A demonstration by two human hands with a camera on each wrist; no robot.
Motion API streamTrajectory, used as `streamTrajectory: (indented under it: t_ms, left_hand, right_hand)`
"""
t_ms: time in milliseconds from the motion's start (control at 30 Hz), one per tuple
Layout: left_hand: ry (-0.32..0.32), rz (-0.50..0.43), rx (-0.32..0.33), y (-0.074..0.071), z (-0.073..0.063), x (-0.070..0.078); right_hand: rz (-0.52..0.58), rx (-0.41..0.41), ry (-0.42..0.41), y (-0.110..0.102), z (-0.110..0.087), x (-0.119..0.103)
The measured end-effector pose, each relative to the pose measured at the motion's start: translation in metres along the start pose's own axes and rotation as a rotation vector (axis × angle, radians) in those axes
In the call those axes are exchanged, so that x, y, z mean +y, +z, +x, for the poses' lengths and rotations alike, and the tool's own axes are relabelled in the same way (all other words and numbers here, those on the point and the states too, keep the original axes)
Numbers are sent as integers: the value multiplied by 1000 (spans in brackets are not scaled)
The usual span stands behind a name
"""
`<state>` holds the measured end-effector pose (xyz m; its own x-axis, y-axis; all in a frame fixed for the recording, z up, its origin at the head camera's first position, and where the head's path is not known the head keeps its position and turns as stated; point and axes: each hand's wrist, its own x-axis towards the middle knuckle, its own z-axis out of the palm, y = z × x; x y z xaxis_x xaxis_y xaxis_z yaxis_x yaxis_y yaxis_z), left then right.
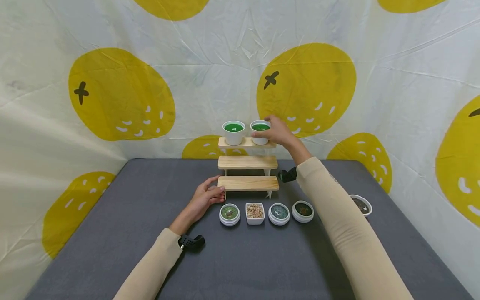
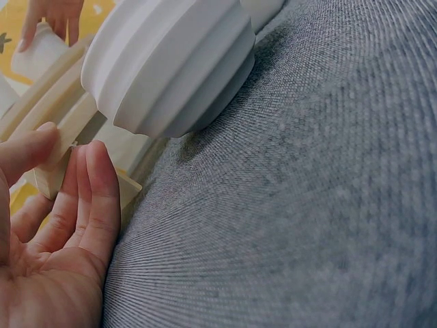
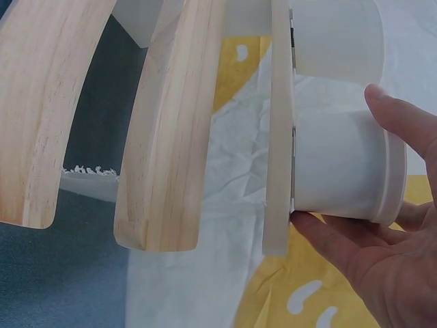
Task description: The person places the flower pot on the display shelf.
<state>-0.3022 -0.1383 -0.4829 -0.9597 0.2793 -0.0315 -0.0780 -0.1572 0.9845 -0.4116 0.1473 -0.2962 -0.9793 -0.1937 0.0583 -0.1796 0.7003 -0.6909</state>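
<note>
A three-step wooden display stand (image 1: 247, 183) stands on the table, its pale planks on clear legs. My left hand (image 1: 204, 196) pinches the left end of the lowest plank; in the left wrist view the thumb lies on top and the fingers (image 2: 102, 178) are below. On the top plank are two white cups with green contents. My right hand (image 1: 276, 132) grips the right cup (image 1: 259, 139) from its right side, thumb and fingers (image 3: 328, 239) around it, its base against the plank. The left cup (image 1: 234, 137) stands beside it, untouched.
In front of the stand are a round dish with green bits (image 1: 229, 222), a square dish of beige pieces (image 1: 255, 219), a dish with blue-grey contents (image 1: 279, 221) and a dark-filled dish (image 1: 302, 216). A white bowl (image 1: 369, 209) is partly behind the right sleeve. A fruit-patterned sheet (image 1: 215, 91) hangs behind.
</note>
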Motion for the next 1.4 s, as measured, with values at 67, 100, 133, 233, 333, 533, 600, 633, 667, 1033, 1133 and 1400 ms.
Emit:
streamTrajectory:
  t_ms: [67, 100, 133, 233, 333, 533, 600, 633, 667, 1033, 1133, 1400]
  left_hand:
    - [-2, 0, 3, 0, -1, 1]
    - [-3, 1, 2, 0, -1, 1]
    - [-4, 1, 3, 0, -1, 1]
    - [-4, 3, 0, -1, -1, 1]
    - [-4, 1, -2, -1, -1, 0]
    - [-6, 3, -1, 0, -2, 1]
    - [-7, 3, 0, 0, -2, 2]
    - [-7, 1, 0, 0, -2, 2]
    - [-8, 0, 0, 0, -2, 2]
    - [-12, -8, 3, 1, -3, 2]
    - [-11, -6, 3, 2, -2, 2]
    - [-15, 5, 4, 1, -2, 3]
  right_hand:
    - [-3, 0, 3, 0, -1, -1]
    - [-2, -1, 4, 0, -1, -2]
    - [0, -3, 5, 0, -1, -2]
    - [7, -5, 1, 0, -1, -2]
    - [12, -9, -2, 0, -2, -3]
    - [24, -17, -5, -1, -4, -2]
    - [26, -19, -10, -2, -4, -2]
    - [26, -21, -11, -2, -4, -2]
    - [29, -20, -12, -2, -5, -2]
    - [54, -27, -20, -12, -17, 0]
    - [55, -30, -24, -14, -23, 0]
    - [55, -10, -70, -16, -43, 3]
